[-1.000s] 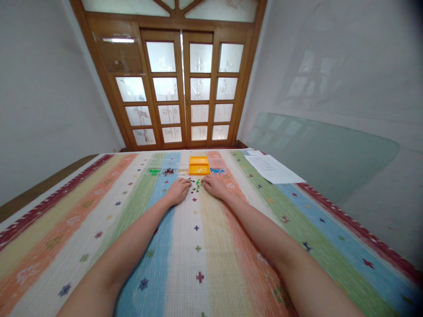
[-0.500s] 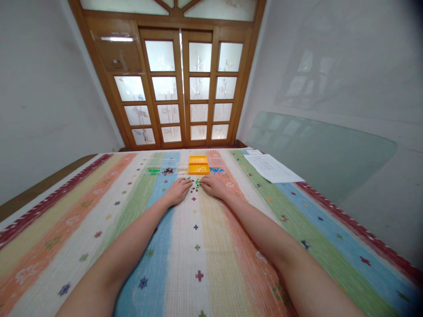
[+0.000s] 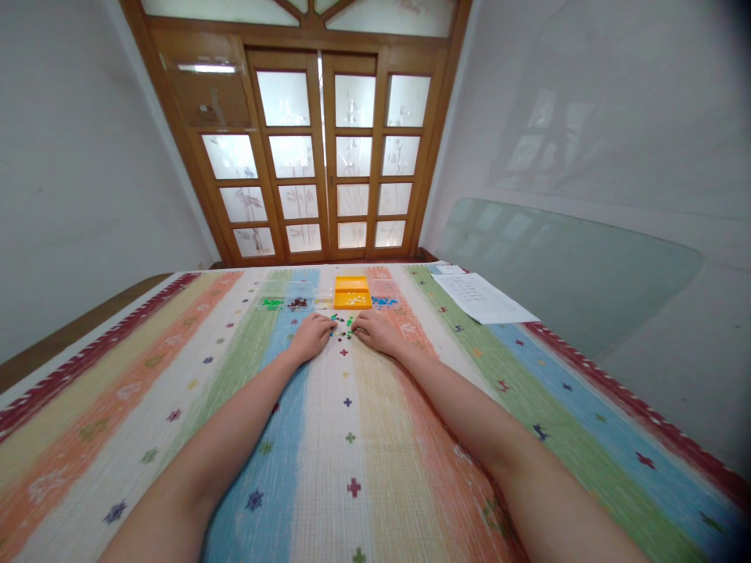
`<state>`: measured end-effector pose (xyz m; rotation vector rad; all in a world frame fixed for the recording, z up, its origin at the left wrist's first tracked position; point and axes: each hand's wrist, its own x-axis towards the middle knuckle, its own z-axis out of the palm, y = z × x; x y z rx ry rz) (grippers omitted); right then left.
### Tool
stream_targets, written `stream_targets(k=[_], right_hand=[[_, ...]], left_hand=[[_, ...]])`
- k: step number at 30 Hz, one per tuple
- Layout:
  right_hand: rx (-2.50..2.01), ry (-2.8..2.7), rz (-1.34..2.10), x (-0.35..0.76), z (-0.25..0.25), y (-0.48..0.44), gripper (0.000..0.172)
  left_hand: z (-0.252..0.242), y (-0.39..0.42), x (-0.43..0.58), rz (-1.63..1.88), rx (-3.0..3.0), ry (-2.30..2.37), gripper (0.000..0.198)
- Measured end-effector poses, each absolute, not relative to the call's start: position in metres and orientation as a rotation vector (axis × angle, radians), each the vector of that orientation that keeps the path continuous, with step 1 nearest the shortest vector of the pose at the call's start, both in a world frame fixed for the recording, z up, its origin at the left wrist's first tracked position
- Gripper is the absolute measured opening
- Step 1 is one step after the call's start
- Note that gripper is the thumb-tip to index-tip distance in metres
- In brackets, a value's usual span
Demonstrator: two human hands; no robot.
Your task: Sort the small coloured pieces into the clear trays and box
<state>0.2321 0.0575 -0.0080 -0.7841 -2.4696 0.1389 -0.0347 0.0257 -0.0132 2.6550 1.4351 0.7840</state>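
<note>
Small loose pieces (image 3: 350, 321) in green, blue and dark brown lie scattered on the striped tablecloth between my two hands. My left hand (image 3: 313, 336) rests at their left, palm down, with fingers stretched loosely toward them; a few blue and green bits show at its fingertips. On the other side, my right hand (image 3: 375, 330) has its fingers curled down and drawn together at the pieces' right edge. Whether a piece is pinched there is too small to make out. Just beyond the hands stands an open yellow box (image 3: 353, 303) with whitish pieces inside.
Clear trays hold green pieces (image 3: 272, 303), dark brown pieces (image 3: 299, 303) and blue pieces (image 3: 384, 302) beside the yellow box. A printed sheet (image 3: 482, 299) lies at the right. Wooden glazed doors (image 3: 328, 195) close off the far end; a glass panel (image 3: 575, 270) leans against the right wall.
My left hand has shifted slightly left, leaving more of the small pieces in sight by its fingertips. My right hand has drawn a little left, over the pieces' right edge.
</note>
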Motion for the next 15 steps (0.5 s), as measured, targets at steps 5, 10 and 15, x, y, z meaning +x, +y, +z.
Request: stream_targets(k=[5, 10, 15], right_hand=[[-0.826, -2.449, 0.17, 0.2319, -0.0062, 0.0558, 0.009], [-0.833, -2.457, 0.204, 0.2319, -0.003, 0.0544, 0.01], [-0.834, -2.446, 0.23, 0.2317, -0.0022, 0.0535, 0.012]], left_hand=[[-0.0084, 0.0237, -0.0369, 0.781, 2.578, 1.584, 0.027], [-0.0069, 0.0238, -0.0366, 0.799, 2.503, 1.643, 0.02], [-0.0077, 0.025, -0.0365, 0.817, 2.458, 1.663, 0.016]])
